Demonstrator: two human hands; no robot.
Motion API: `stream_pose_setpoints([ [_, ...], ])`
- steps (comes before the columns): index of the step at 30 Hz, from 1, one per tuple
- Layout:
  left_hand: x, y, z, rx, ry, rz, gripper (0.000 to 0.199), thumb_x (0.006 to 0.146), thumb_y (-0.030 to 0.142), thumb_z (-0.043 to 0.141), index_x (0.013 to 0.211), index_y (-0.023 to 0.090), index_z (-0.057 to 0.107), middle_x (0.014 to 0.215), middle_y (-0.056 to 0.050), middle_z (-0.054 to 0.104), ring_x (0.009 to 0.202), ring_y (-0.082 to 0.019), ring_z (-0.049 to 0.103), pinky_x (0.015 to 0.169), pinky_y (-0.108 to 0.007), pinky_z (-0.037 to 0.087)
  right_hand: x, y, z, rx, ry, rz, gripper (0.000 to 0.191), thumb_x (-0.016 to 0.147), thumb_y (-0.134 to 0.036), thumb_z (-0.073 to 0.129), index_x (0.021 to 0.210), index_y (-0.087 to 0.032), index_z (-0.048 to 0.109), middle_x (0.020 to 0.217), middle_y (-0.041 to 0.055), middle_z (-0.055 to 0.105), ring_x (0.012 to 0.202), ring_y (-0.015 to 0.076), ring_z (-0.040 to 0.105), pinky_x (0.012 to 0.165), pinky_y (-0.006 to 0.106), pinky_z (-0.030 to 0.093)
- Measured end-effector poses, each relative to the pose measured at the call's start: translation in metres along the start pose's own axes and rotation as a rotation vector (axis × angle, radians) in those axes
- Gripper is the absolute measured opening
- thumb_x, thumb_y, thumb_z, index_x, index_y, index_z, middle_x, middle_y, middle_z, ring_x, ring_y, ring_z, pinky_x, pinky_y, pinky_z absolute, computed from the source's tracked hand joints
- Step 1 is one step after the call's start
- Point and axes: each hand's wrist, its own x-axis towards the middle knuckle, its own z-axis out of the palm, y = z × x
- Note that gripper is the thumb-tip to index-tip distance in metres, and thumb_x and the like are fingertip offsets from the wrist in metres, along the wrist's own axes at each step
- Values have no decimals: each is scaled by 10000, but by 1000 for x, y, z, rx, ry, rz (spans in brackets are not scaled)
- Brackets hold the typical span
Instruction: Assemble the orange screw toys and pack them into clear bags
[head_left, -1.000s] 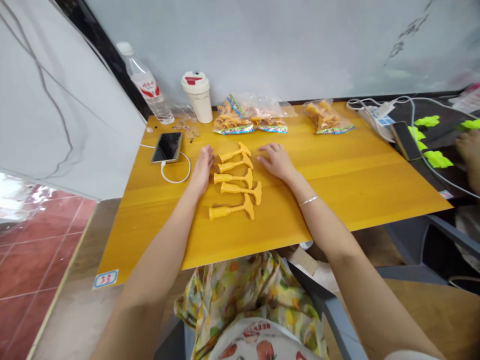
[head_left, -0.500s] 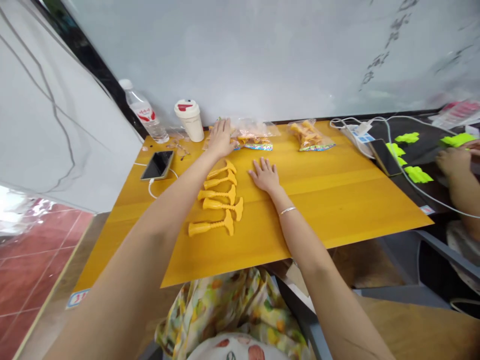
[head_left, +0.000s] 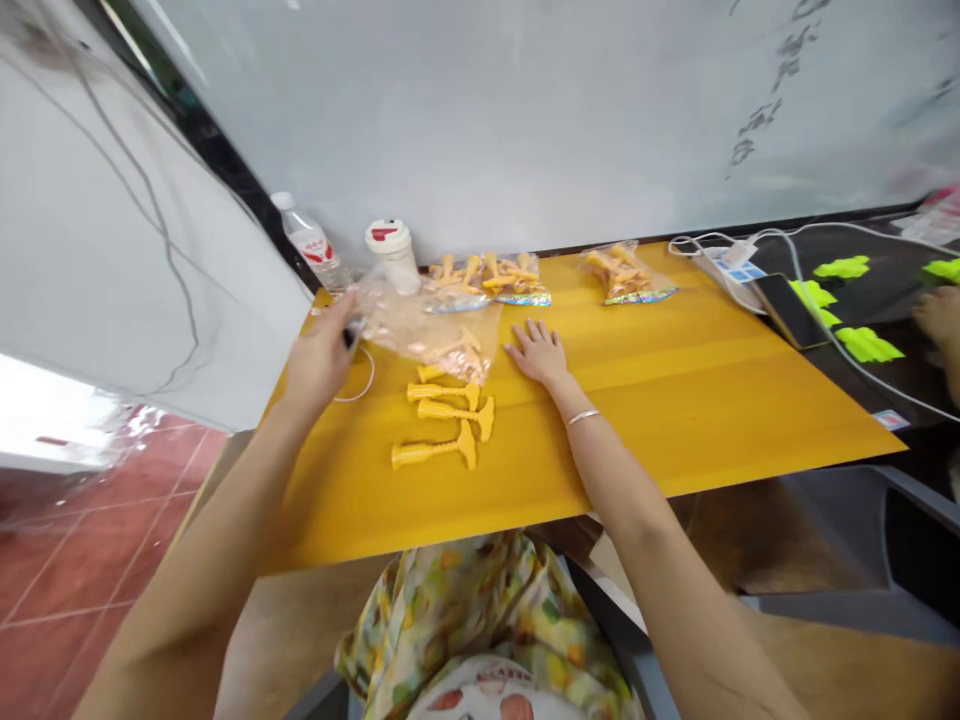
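Note:
At the left of the table, my left hand (head_left: 322, 350) grips the edge of a clear plastic bag (head_left: 397, 315), blurred by motion. The bag stretches right over the far hammers. Several yellow toy hammers (head_left: 431, 450) lie in a column on the yellow table (head_left: 675, 400), heads to the right. My right hand (head_left: 538, 352) rests flat with fingers spread on the table, right of the hammers, holding nothing. Filled bags of yellow pieces (head_left: 517, 275) lie along the back edge, and another filled bag (head_left: 626, 272) is farther right.
A water bottle (head_left: 315, 245) and a white lidded cup (head_left: 394, 255) stand at the back left. At the right are a power strip (head_left: 724, 265), cables, a phone (head_left: 787, 312) and bright green pieces (head_left: 866, 344). Another person's hand (head_left: 937, 315) is at the right edge.
My left hand has moved from the back bags to the left and nearer, bringing a clear bag over the far hammers. My right hand stays flat in place. The view has shifted slightly.

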Motion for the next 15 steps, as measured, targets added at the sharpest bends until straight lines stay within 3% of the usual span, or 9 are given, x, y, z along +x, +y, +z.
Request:
stream_pose_setpoints([
  [1,-33,-13,-22,14,66,-25,674,862,182,455,1472,467,426,1511,204,462,1404,-227,494,1220,-542,359,-1,-1,0,4,15,5,616,1023,-539,341,1552,-225,377,1665,114,243,1541,313,196,1224,550,151],
  [3,-100,-35,-57,102,83,-131,742,852,194,466,1421,651,334,1468,367,379,1403,-188,495,1209,-546,398,-2,-6,1,8,49,1,575,1018,-498,394,1513,-211,440,1639,131,309,1518,317,253,1206,566,188],
  [5,-157,-52,-80,154,67,-250,790,833,192,454,1342,770,279,1403,464,320,1407,-181,486,1194,-562,427,-4,-13,-1,18,83,-45,511,1006,-440,450,1451,-200,520,1576,141,427,1461,320,353,1174,561,255],
  [7,-199,-63,-91,146,18,-285,847,783,180,458,1312,808,252,1379,495,287,1429,-185,453,1209,-573,408,-8,-23,-4,43,119,-113,448,991,-381,483,1379,-185,593,1460,143,566,1365,319,467,1137,533,319],
  [11,-239,-75,-104,133,-83,-251,957,690,116,475,1407,713,266,1483,395,247,1503,-247,319,1252,-635,277,-34,-46,-16,178,216,-189,391,983,-315,474,1287,-156,662,1300,126,688,1220,289,597,1091,447,401],
  [15,-237,-53,-113,151,16,-200,944,706,95,521,1532,492,297,1639,149,230,1532,-322,245,1254,-659,187,-95,-73,-20,341,258,-288,386,1003,-363,437,1238,-178,681,1206,101,730,1060,237,678,968,373,505],
])
